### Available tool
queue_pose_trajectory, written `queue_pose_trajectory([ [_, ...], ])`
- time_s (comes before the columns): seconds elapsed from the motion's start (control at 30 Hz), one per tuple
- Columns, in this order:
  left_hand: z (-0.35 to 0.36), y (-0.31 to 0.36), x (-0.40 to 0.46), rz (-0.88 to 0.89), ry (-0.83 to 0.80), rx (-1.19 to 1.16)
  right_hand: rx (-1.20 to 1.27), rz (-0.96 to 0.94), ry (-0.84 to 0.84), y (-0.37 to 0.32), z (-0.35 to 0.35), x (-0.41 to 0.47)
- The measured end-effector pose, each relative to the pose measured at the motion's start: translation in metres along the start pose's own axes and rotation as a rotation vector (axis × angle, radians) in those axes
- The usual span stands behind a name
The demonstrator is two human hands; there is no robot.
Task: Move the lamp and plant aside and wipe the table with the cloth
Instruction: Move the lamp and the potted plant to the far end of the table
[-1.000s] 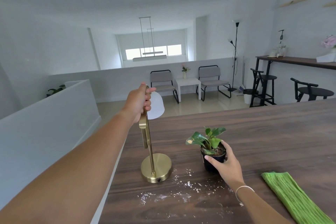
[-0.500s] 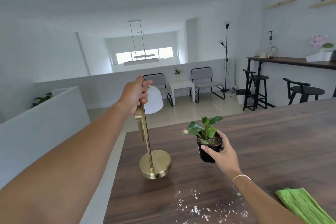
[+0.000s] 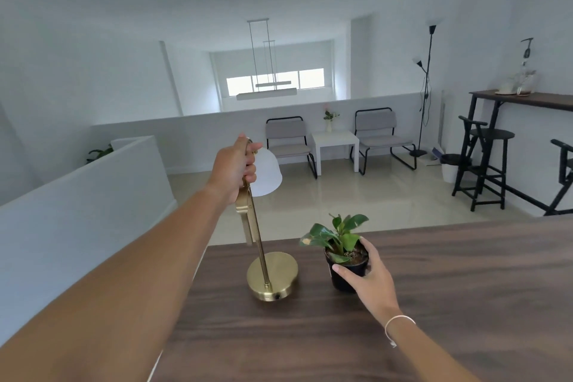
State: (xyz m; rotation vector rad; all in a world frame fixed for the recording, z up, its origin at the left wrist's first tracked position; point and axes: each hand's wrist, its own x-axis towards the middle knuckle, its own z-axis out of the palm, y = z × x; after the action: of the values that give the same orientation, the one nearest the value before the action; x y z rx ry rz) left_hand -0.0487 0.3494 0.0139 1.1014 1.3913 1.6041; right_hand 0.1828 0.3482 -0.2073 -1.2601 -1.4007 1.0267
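A brass lamp (image 3: 269, 276) with a white shade stands near the far left corner of the dark wooden table (image 3: 465, 288). My left hand (image 3: 237, 169) grips the top of its stem, just behind the shade. To its right is a small green plant in a black pot (image 3: 344, 253), close to the table's far edge. My right hand (image 3: 369, 279) is wrapped around the pot from the near right side. Whether the lamp base and pot rest on the table or hover just above it I cannot tell. The cloth and the white powder are out of view.
The table's left edge runs just left of the lamp, with a white half-wall (image 3: 93, 189) beyond it. Past the far edge lie open floor, two grey chairs (image 3: 288, 139), a small white table (image 3: 335, 143), and black stools (image 3: 486, 161) at a high counter on the right.
Both hands have carried the lamp and the plant away from me toward the table's far edge. The view has tilted up, so the green cloth and the white powder have dropped out of sight.
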Motion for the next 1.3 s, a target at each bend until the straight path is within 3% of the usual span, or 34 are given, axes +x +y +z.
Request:
queue_pose_trajectory([
  [0.77,0.008,-0.024,0.032,-0.024,-0.003,0.000,-0.028,0.020,-0.045,0.016,0.019,0.027],
  [1.1,-0.018,0.000,-0.010,-0.013,0.023,0.151,-0.149,-0.015,0.012,-0.019,-0.007,-0.008],
  [1.3,-0.038,0.020,-0.063,0.051,-0.047,0.190,-0.152,-0.073,0.053,-0.051,-0.018,-0.057],
])
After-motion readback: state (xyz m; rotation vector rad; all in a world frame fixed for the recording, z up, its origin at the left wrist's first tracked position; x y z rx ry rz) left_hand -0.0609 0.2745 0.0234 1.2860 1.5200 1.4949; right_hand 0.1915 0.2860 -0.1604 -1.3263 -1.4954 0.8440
